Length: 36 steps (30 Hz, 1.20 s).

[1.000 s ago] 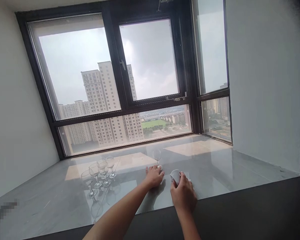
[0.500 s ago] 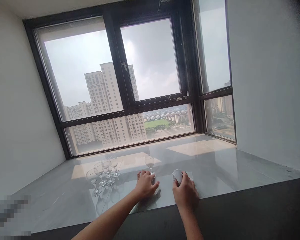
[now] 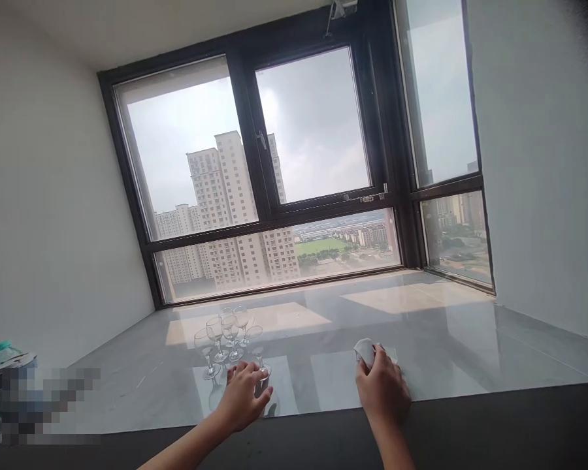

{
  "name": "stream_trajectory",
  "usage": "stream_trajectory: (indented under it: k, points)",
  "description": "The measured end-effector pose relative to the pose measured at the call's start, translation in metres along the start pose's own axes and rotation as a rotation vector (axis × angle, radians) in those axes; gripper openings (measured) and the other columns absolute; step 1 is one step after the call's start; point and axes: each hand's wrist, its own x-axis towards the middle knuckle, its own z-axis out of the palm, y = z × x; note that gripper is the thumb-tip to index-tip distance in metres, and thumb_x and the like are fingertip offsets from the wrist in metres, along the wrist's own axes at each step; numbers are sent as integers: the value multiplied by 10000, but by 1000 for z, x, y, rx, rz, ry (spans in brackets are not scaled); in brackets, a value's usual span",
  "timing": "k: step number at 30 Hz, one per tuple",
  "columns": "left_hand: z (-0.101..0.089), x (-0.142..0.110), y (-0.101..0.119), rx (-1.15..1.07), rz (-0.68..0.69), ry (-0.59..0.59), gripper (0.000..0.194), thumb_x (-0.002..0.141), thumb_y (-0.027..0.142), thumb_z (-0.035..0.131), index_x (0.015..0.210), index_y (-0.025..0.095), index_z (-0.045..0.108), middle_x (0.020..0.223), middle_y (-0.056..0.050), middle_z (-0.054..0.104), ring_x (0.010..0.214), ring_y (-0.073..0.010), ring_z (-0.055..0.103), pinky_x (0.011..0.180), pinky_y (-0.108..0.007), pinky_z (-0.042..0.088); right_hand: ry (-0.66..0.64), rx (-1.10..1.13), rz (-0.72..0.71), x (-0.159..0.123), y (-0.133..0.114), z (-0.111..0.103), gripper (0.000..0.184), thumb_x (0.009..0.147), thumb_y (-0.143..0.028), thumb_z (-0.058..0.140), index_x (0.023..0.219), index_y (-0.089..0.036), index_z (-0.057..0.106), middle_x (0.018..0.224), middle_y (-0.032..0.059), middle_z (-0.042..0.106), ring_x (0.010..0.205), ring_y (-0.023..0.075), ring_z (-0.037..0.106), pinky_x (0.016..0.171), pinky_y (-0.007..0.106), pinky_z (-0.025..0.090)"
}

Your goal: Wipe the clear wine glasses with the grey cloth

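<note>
My left hand (image 3: 247, 393) has its fingers closed at the foot of a clear wine glass (image 3: 257, 341), which stands upright near the front of the sill. Part of the glass's foot is hidden by the fingers. Just behind and to the left, several more clear wine glasses (image 3: 230, 328) stand upright in a close group. Farther right, my right hand (image 3: 385, 385) grips a bunched white cloth (image 3: 365, 351) that rests at the sill's surface.
The glossy grey window sill (image 3: 445, 352) ends in a front edge above a dark wall. A dark-framed window (image 3: 269, 222) rises behind it. At far left stands a container with a green cap (image 3: 0, 346), beside a blurred-out patch.
My left hand and the wine glass have moved left, close to the grouped glasses. My right hand still holds the cloth. The whole view has shifted, and the green-capped container has come into sight.
</note>
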Motion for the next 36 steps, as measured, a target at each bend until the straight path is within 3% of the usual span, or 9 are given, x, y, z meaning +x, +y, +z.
stream_trajectory:
  k: [6,10,23,27,32,36]
  points:
    - [-8,-14,-41,56,-71,34,408,881,487,505,1176,317,730,1171,-54,684,1168,-294,537,1069,-447,313,-16,-5,-2,1,1,0,389,914,-273,428,1274,-145,498,1136,123,669,1043,272,595,774,354,409]
    - [-7,-19,-56,66,-91,57,419,885,492,500,1196,320,722,1217,-54,677,1217,-302,521,1084,-456,302,-7,-8,1,0,1,1,386,913,-267,428,1271,-142,503,1120,126,669,1042,272,594,771,352,404]
    - [-1,-12,-70,17,-95,96,424,879,507,505,1166,284,724,1176,-74,681,1181,-298,554,1029,-449,356,16,-9,-6,0,2,1,384,911,-291,443,1264,-150,502,1108,115,668,1015,275,591,766,360,400]
    - [7,-12,-76,-15,-92,105,403,890,504,491,1153,284,704,1242,-72,652,1245,-311,505,1070,-495,331,6,-8,-1,0,-1,0,375,908,-282,451,1256,-155,505,1100,104,671,1021,272,589,757,358,399]
    - [14,-10,-87,-57,-55,69,416,877,505,529,1184,273,687,1360,-77,613,1332,-347,439,1097,-533,330,-25,-8,33,0,-5,-3,384,898,-262,456,1266,-159,500,1141,118,660,1056,269,586,786,351,397]
    - [8,-7,-84,-118,43,0,403,855,501,577,1196,316,683,1379,-52,610,1303,-353,471,1073,-522,376,-36,-4,40,1,-6,-2,392,894,-254,453,1271,-155,499,1158,122,655,1064,268,586,802,353,407]
